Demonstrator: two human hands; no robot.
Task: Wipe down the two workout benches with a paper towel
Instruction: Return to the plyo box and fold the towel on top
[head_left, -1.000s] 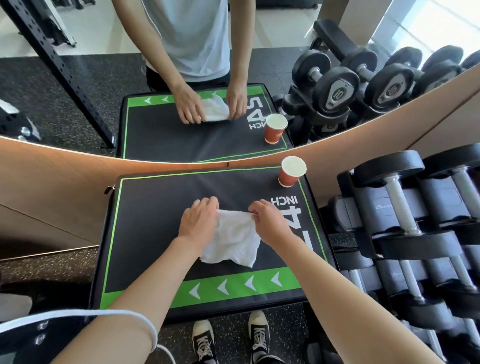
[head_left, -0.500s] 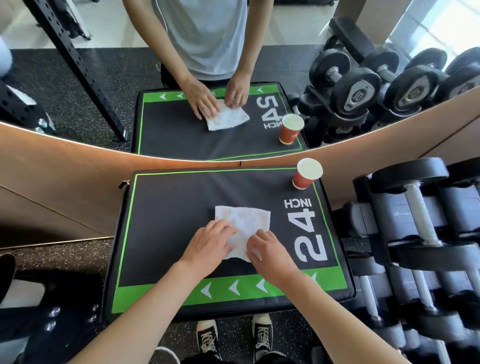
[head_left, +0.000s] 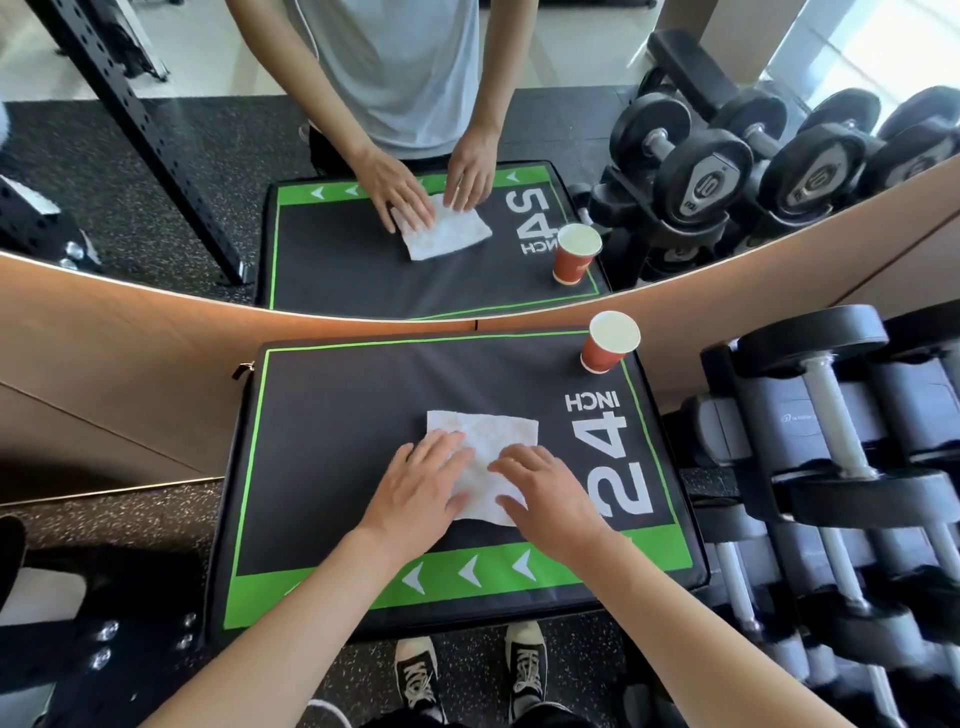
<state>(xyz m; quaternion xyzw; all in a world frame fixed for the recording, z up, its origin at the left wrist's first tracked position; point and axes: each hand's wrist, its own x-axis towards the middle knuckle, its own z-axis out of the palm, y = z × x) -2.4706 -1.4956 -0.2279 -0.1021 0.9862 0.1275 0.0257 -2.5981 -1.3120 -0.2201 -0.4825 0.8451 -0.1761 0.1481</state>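
A mirror (head_left: 156, 156) runs along the wall, above a band of light wood panelling (head_left: 130, 374). The floor (head_left: 130, 525) is black speckled rubber. On the right stands a rack of black dumbbells (head_left: 831, 415) with metal handles (their reflections show in the glass above). The mirror also shows a black perforated steel upright (head_left: 140, 119) leaning across, a pale floor behind it, and bright daylight at the top right.
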